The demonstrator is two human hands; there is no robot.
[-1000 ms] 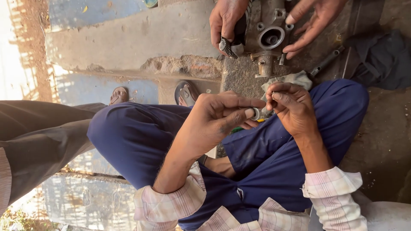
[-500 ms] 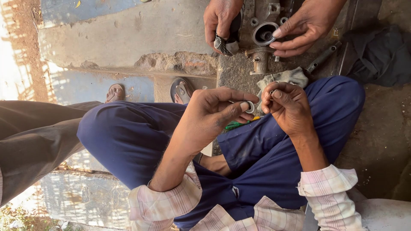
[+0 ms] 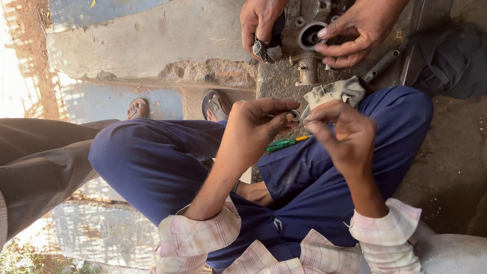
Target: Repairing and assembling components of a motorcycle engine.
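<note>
I'm pinching a small metal ring (image 3: 294, 115) between my left hand's (image 3: 253, 133) fingertips, just above my lap, while my right hand's (image 3: 341, 137) fingers are pressing together beside it, steadying it.

The setting is outdoors, at ground level. The floor (image 3: 446, 167) is rough, grey-brown concrete, dusty and stained. A raised concrete step (image 3: 152, 45) runs across the upper area, its edge chipped and crumbling where bare stone shows. Below the step, a band of faded blue paint (image 3: 101, 101) covers the surface, worn and flaking. Strong sunlight (image 3: 15, 66) enters from the left side, overexposing that edge. A dark cloth (image 3: 451, 61) lies crumpled on the floor at the right.
</note>
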